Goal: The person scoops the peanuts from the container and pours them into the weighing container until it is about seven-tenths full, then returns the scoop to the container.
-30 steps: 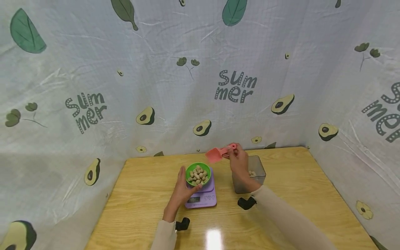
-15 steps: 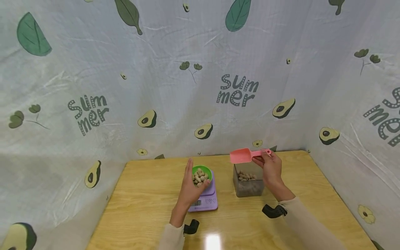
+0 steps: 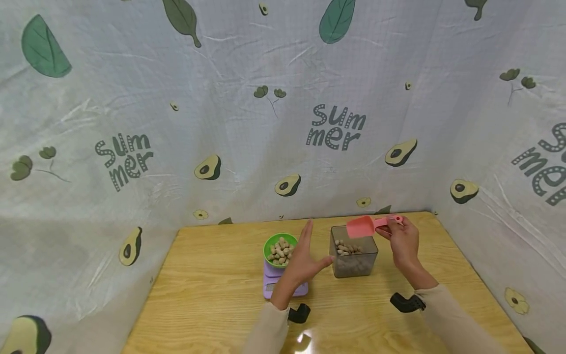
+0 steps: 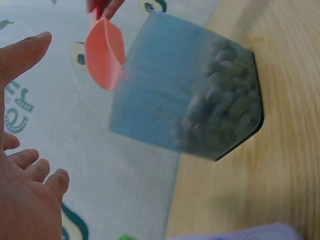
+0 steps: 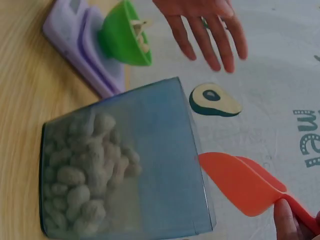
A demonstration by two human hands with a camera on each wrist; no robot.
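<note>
My right hand (image 3: pixel 403 241) pinches the handle of a pink-red scoop (image 3: pixel 360 227), its blade above the rim of a clear grey plastic box (image 3: pixel 353 268). No nuts show in the scoop. Peanuts in their shells (image 5: pixel 85 175) fill the lower part of the box. Between the scale and the box hovers my left hand (image 3: pixel 302 263), fingers extended and thumb spread toward the box, touching nothing visible. Behind it, a green bowl (image 3: pixel 267 248) heaped with peanuts (image 3: pixel 280 250) sits on a purple kitchen scale (image 3: pixel 269 280). That hand partly covers the scale's display.
A wooden table (image 3: pixel 212 285) carries everything. White sheeting with avocado prints (image 3: pixel 239 123) hangs at the table's back and sides. Bare tabletop lies left of the scale and right of the box.
My left hand has left the bowl's side and moved right toward the box. The scoop, in my right hand, has moved right from beside the bowl to over the box.
</note>
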